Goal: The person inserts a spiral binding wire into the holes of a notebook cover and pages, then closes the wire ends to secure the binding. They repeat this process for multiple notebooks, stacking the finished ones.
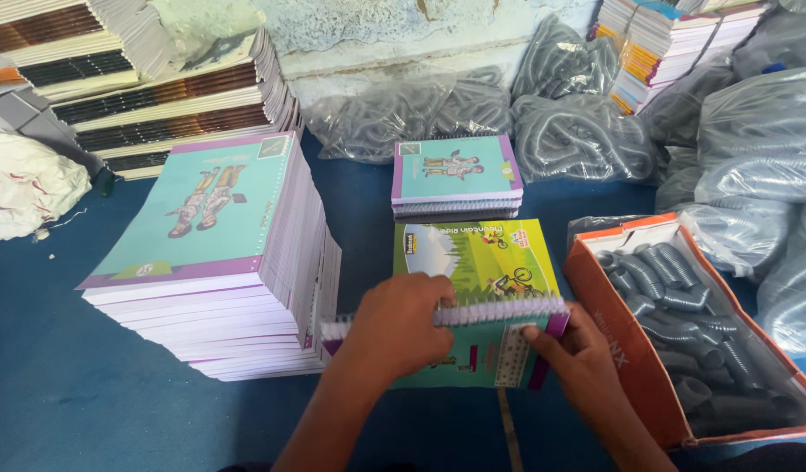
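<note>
both hands, left (401,325) and right (577,354), grip a teal notebook (473,358) with a white spiral coil (499,312) along its 12 o'clock edge.

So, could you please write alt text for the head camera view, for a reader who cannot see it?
Two bare hands, left hand and right hand, hold a notebook with a white spiral coil along its top edge, over a blue surface. A tall stack of teal-covered notebooks stands left; an orange box of grey coils sits right.
</note>
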